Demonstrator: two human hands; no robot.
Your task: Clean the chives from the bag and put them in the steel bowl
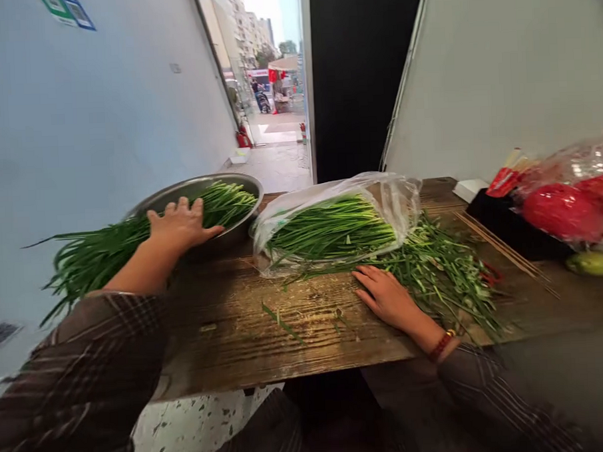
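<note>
My left hand (177, 226) lies on a bunch of long green garlic chives (230, 197) in a wide metal bowl (253, 181). Its fingers are spread, palm down, and the leafy ends hang over the bowl's left rim. On the wooden table (226, 336), my right hand (382, 294) rests palm down with fingers stretched out and nothing visible in them. Just beyond it, more garlic chives (336, 226) lie in an open clear plastic bag (397, 195). A loose heap of chive scraps (448, 266) spreads to the right, beside my right hand and wrist.
Thin wooden sticks (497, 244) lie at the right, near a black box (511, 220) and a red plastic-wrapped item (553, 209). A yellow-green object (593, 263) sits at the far right. Chive bits (283, 323) dot the tabletop. An open doorway (277, 120) lies beyond.
</note>
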